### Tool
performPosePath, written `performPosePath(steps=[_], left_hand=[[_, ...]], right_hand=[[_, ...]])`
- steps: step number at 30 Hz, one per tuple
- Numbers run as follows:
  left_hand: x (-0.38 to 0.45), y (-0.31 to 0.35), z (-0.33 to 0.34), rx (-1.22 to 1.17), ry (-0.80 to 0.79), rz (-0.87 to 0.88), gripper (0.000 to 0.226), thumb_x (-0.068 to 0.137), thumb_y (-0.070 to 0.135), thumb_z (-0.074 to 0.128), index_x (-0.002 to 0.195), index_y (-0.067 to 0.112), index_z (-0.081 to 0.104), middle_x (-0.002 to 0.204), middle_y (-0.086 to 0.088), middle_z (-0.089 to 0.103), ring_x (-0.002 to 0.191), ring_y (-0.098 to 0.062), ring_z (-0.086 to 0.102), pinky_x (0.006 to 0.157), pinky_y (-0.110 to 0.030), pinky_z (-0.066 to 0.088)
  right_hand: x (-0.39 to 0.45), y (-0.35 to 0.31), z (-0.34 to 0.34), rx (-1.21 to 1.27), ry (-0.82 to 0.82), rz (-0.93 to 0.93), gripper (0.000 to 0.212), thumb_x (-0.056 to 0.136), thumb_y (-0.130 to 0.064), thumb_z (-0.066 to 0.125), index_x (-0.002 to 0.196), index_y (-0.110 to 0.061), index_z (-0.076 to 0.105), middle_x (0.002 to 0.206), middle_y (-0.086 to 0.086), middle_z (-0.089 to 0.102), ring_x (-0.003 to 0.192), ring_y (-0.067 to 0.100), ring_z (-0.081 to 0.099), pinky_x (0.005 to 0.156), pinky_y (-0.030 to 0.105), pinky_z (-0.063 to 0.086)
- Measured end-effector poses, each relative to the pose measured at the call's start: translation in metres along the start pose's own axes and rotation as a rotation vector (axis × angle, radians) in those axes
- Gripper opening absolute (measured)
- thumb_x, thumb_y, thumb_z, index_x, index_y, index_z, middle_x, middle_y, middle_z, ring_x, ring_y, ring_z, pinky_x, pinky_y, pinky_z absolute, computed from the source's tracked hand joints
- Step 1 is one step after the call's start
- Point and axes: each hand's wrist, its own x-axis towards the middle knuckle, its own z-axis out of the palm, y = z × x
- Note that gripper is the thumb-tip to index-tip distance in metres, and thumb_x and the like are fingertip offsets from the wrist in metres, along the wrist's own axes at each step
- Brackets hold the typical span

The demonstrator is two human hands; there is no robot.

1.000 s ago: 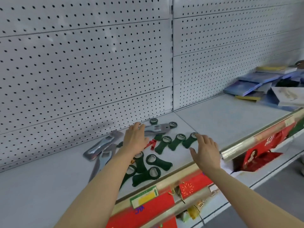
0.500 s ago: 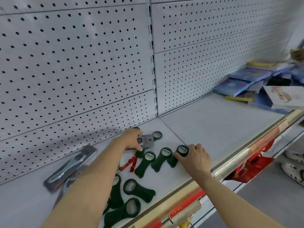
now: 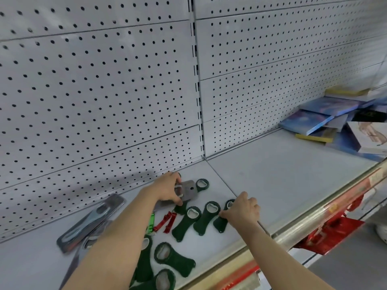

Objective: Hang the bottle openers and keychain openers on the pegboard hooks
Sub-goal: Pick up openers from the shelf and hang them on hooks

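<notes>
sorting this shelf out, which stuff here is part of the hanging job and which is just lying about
Part of the job:
green openers
flat steel opener gripped by left hand
packaged steel openers
red keychain openers
pegboard
right hand on a green opener

Lying about:
books
red packets below the shelf

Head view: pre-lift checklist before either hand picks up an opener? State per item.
1. Left hand fingers curled round the flat steel opener: ok.
2. Right hand fingers on the rightmost green opener: ok.
3. Firm pinch on that green opener: cannot tell, the hand hides it.
4. Openers lifted off the shelf: not ok, both lie flat.
5. Hooks in view on the pegboard: not ok, none seen.
6. Neighbouring green opener clear of the right hand: ok.
</notes>
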Motion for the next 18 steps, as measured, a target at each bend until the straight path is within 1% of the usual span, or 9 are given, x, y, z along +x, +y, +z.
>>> performPosePath(steps=[3,5,6,8,9,11,14,17,18], left_hand=[[-0.004,-0.001,0.0,-0.022,0.068,0.012,0.082,0.056,0.043,0.091,0.122,0.026,0.045,0.118,0.003,0.052,0.103,-0.015,0.053,0.092,-0.037,0.049],[-0.006,-0.005,0.0,-0.014,0.107,0.037,0.083,0.052,0.048,0.091,0.117,0.028,0.044,0.114,0.003,0.052,0.098,-0.015,0.053,0.088,-0.038,0.051],[-0.007,-0.007,0.0,-0.016,0.113,0.053,0.082,0.051,0.049,0.091,0.116,0.028,0.044,0.113,0.003,0.053,0.097,-0.014,0.053,0.086,-0.036,0.05],[-0.011,-0.012,0.001,-0.046,0.147,0.072,0.078,0.053,0.047,0.09,0.113,0.028,0.044,0.111,0.005,0.053,0.096,-0.013,0.053,0.081,-0.032,0.049],[-0.014,-0.013,0.002,-0.072,0.189,0.076,0.075,0.054,0.047,0.09,0.111,0.029,0.045,0.109,0.007,0.053,0.095,-0.012,0.053,0.08,-0.03,0.048],[-0.021,-0.012,0.002,-0.15,0.315,0.062,0.071,0.055,0.049,0.087,0.109,0.029,0.045,0.106,0.009,0.052,0.093,-0.01,0.054,0.079,-0.027,0.048],[-0.038,-0.002,0.001,-0.388,0.542,-0.012,0.07,0.055,0.051,0.087,0.107,0.029,0.045,0.104,0.01,0.054,0.09,-0.006,0.056,0.078,-0.026,0.052],[-0.066,0.013,0.006,-0.674,0.739,-0.081,0.066,0.062,0.049,0.087,0.108,0.03,0.043,0.101,0.015,0.059,0.083,-0.002,0.061,0.068,-0.024,0.053],[-0.079,0.019,0.007,-0.748,0.806,-0.101,0.065,0.064,0.046,0.088,0.109,0.029,0.043,0.1,0.016,0.059,0.081,0.001,0.061,0.064,-0.02,0.051]], right_hand=[[0.0,0.005,-0.002,0.277,-0.01,-0.056,0.059,0.068,-0.014,0.086,0.107,-0.011,0.04,0.111,0.008,0.034,0.079,0.025,0.057,0.072,0.034,0.053],[-0.003,0.012,-0.001,0.41,0.028,-0.089,0.053,0.067,-0.008,0.083,0.106,-0.013,0.048,0.11,0.007,0.041,0.074,0.018,0.055,0.063,0.028,0.05],[-0.003,0.016,0.001,0.483,0.05,-0.098,0.051,0.066,-0.006,0.081,0.106,-0.017,0.053,0.11,0.008,0.049,0.076,0.017,0.056,0.064,0.028,0.05],[-0.007,0.021,0.004,0.637,0.066,-0.089,0.049,0.067,-0.001,0.078,0.107,-0.023,0.058,0.106,0.009,0.061,0.084,0.02,0.062,0.074,0.035,0.055],[-0.009,0.022,0.004,0.697,0.067,-0.086,0.049,0.07,0.002,0.076,0.108,-0.024,0.059,0.101,0.007,0.065,0.085,0.019,0.063,0.075,0.034,0.055],[-0.013,0.021,0.003,0.774,0.083,-0.099,0.048,0.075,0.006,0.071,0.11,-0.026,0.06,0.095,0.004,0.066,0.085,0.017,0.064,0.069,0.025,0.05],[-0.02,0.013,-0.002,0.851,0.099,-0.161,0.049,0.079,0.008,0.066,0.113,-0.028,0.061,0.091,0.003,0.065,0.084,0.019,0.063,0.064,0.019,0.047],[-0.032,-0.003,-0.01,0.921,0.055,-0.238,0.049,0.082,0.009,0.064,0.114,-0.029,0.061,0.088,0.008,0.065,0.078,0.021,0.063,0.062,0.021,0.052],[-0.037,-0.008,-0.012,0.938,0.039,-0.273,0.049,0.083,0.009,0.064,0.115,-0.028,0.061,0.087,0.009,0.066,0.077,0.021,0.063,0.063,0.024,0.054]])
